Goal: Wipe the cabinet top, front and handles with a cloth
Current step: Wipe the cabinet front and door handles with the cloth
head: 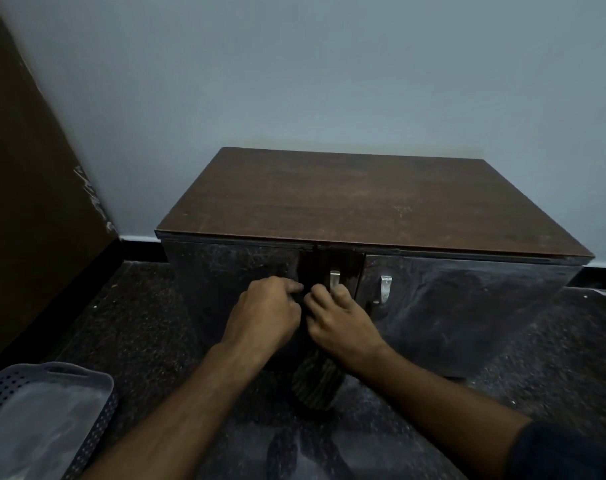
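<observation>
Both hands are working at the front of the low dark-brown wooden cabinet [371, 202], below its top edge. The left hand [263, 315] and right hand [336, 323] are curling their fingers around a dark striped cloth [315, 382], pressing it by the left metal handle [334, 279]; its tail is hanging beneath them.

A pale blue-grey wall [294, 81] fills the far side; a dark skirting strip [140, 249] runs along its foot; a brown panel [28, 202] leans in at the left; the dark speckled floor [139, 323] spreads below; a perforated grey plastic basket [97, 386] sits at the near left corner.
</observation>
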The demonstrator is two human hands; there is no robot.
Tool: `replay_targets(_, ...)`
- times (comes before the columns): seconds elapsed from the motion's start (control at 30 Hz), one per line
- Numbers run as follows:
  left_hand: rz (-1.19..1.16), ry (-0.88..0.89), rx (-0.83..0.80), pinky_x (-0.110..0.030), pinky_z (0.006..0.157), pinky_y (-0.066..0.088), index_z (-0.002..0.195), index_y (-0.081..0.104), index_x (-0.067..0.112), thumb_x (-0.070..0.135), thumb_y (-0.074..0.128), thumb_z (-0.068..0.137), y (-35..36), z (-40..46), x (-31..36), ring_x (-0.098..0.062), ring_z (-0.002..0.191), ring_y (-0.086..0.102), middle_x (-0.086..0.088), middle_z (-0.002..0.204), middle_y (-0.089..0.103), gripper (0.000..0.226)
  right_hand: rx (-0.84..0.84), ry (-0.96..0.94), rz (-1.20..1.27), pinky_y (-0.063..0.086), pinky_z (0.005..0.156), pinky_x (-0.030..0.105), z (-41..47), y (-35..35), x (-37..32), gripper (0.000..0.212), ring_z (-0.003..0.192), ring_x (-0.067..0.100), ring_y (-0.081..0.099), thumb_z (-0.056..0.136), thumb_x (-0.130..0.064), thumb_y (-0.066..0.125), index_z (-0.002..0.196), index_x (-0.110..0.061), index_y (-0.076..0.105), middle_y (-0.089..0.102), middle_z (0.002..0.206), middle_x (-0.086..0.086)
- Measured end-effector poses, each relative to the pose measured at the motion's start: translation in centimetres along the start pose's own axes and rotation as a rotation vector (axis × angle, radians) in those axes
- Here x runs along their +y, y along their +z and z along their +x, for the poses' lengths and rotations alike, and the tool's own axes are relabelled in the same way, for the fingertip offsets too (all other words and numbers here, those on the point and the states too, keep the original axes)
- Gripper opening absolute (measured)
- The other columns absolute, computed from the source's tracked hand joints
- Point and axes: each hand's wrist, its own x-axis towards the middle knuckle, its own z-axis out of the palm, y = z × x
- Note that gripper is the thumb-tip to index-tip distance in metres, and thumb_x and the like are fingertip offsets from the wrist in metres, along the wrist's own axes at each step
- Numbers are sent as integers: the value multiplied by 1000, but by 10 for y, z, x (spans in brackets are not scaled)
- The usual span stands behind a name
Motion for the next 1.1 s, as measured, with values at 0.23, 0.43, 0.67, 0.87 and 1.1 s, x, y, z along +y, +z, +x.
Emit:
replay_targets(0.23,-77,20,-142,-17,60,41,129,59,45,11,53,91,8,4,-2,-4,73,54,8,104,66,51,-55,-131,72,45,73,38,-16,4,3,6,95,31,53,80,-18,68,79,-14,73,62,97,12)
replay_targets(0.43,-33,72,-188,-18,70,41,137,51,47,4,54,91,14,4,2,-6,87,53,5,118,58,63,-19,61,211,54,58,36,-40,8,21,17,74,27,59,79,-11,71,93,-3,70,60,96,15)
replay_targets(0.67,-60,73,-168,-19,80,46,133,53,50,7,54,90,18,7,2,-10,105,60,4,129,62,61,109,316,363,51,46,38,-33,-6,36,21,67,30,60,79,-3,68,99,1,66,59,89,15)
replay_targets(0.87,-61,76,-148,-18,74,44,132,54,50,11,52,90,19,11,4,-11,100,63,4,129,63,57,182,442,413,45,42,34,-12,-19,36,20,62,31,58,73,6,75,89,2,64,57,81,16)
replay_targets(1.1,-74,62,-193,-12,56,34,131,55,50,10,52,92,15,8,2,-2,67,47,0,122,66,56,-115,407,504,52,42,41,-26,-3,12,23,62,33,62,69,10,73,87,0,62,56,82,16)
